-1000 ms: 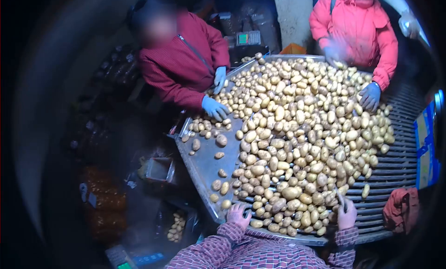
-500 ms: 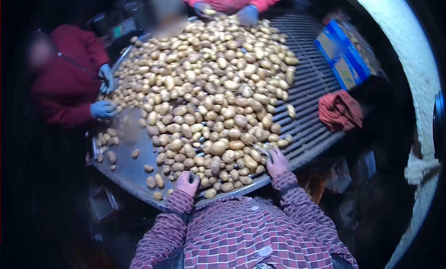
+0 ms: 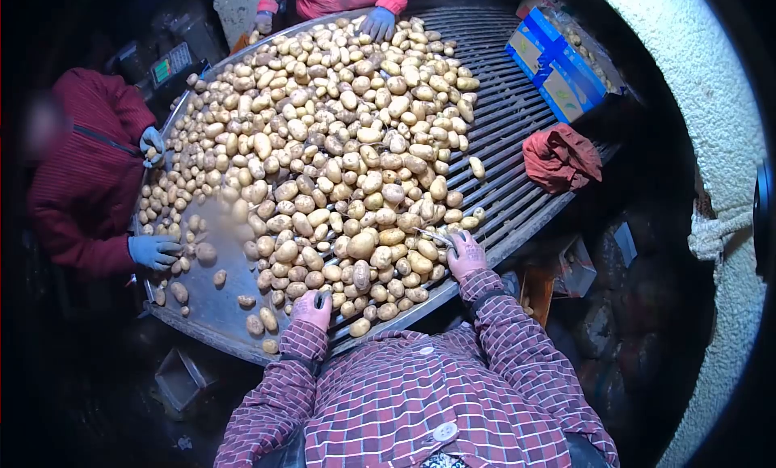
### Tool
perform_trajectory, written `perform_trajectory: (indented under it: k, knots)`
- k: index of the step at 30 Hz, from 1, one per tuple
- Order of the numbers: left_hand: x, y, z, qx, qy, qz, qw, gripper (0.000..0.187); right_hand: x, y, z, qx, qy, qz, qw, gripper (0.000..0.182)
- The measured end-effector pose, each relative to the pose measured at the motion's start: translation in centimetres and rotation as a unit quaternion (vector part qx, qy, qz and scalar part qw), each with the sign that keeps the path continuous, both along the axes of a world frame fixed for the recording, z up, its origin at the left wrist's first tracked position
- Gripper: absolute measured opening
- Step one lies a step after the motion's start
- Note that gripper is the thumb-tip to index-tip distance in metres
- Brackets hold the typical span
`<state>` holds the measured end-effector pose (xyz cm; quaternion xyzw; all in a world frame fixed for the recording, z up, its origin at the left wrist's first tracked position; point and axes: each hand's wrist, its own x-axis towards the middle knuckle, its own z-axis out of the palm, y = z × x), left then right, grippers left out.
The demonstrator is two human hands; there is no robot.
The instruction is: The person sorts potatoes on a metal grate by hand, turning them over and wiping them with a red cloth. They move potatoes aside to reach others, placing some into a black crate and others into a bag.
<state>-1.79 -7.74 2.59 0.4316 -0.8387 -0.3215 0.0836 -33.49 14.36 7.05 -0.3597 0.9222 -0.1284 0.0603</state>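
Potatoes (image 3: pixel 347 161) cover much of a large metal sorting table (image 3: pixel 501 104). My left hand (image 3: pixel 310 309), in a pinkish glove, rests at the near edge beside several potatoes. Its fingers are curled, with a dark patch between thumb and fingers that I cannot identify. Farther right, my right hand (image 3: pixel 466 255), gloved alike, lies by the near right end of the pile. From its closed fingers a thin, pale, pointed tool (image 3: pixel 434 236) sticks out to the left over the potatoes; its grip end is hidden.
A co-worker's gloved hand (image 3: pixel 154 251) is by small potatoes at left; another person's gloved hand (image 3: pixel 377 23) touches the far pile. On the slatted right side are a red cloth (image 3: pixel 561 158) and a blue box (image 3: pixel 558 68) of potatoes. A scale display (image 3: pixel 168 64) stands far left.
The view has shifted, so the table appears higher and farther left. The far co-worker's hands have moved apart. The left co-worker's hands have also moved apart. My own hands stay about where they were.
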Motion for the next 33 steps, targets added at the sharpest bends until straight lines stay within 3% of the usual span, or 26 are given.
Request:
perform_trajectory:
  k: [7, 11, 14, 16, 18, 21, 24, 26, 28, 33]
  knots:
    - [0.1, -0.3, -0.1, 0.033, -0.016, -0.010, 0.999, 0.030, 0.1, -0.1, 0.4, -0.024, -0.027, 0.001, 0.999, 0.041]
    - [-1.2, -1.1, 2.8, 0.120, 0.009, 0.039, 0.992, 0.027, -0.3, 0.1, -0.1, -0.018, -0.036, -0.017, 0.999, 0.048]
    - [-5.0, -2.5, 5.4, 0.102, 0.084, 0.067, 0.989, 0.029, -0.4, 0.3, -0.6, -0.014, -0.039, -0.018, 0.999, 0.048]
    - [-8.8, -4.7, 4.7, 0.007, 0.135, 0.012, 0.991, 0.034, -0.3, 0.1, 0.0, -0.029, -0.055, -0.016, 0.998, 0.046]
    - [-13.6, -6.6, 8.4, 0.061, 0.021, -0.023, 0.998, 0.049, -0.1, 0.1, 0.2, -0.044, -0.047, -0.019, 0.998, 0.042]
    - [-19.2, -8.3, 7.2, 0.025, -0.144, -0.167, 0.975, 0.061, -0.1, 0.2, -0.3, -0.071, -0.022, -0.018, 0.997, 0.036]
    - [-21.3, -8.5, 7.9, 0.048, -0.220, -0.168, 0.960, 0.050, -0.2, 0.4, -0.7, -0.082, -0.023, -0.020, 0.996, 0.035]
    - [-20.9, -8.6, 6.1, 0.026, -0.187, -0.141, 0.972, 0.036, -0.1, 0.5, -0.6, -0.082, -0.026, -0.020, 0.996, 0.035]
    - [-18.0, -7.7, 1.7, -0.097, -0.060, -0.124, 0.986, 0.029, -0.1, 0.4, -0.1, -0.081, -0.034, -0.024, 0.996, 0.035]
    - [-10.4, -2.8, 6.2, -0.065, 0.109, -0.117, 0.985, 0.021, -0.3, 0.4, 0.2, -0.091, -0.084, -0.043, 0.991, 0.036]
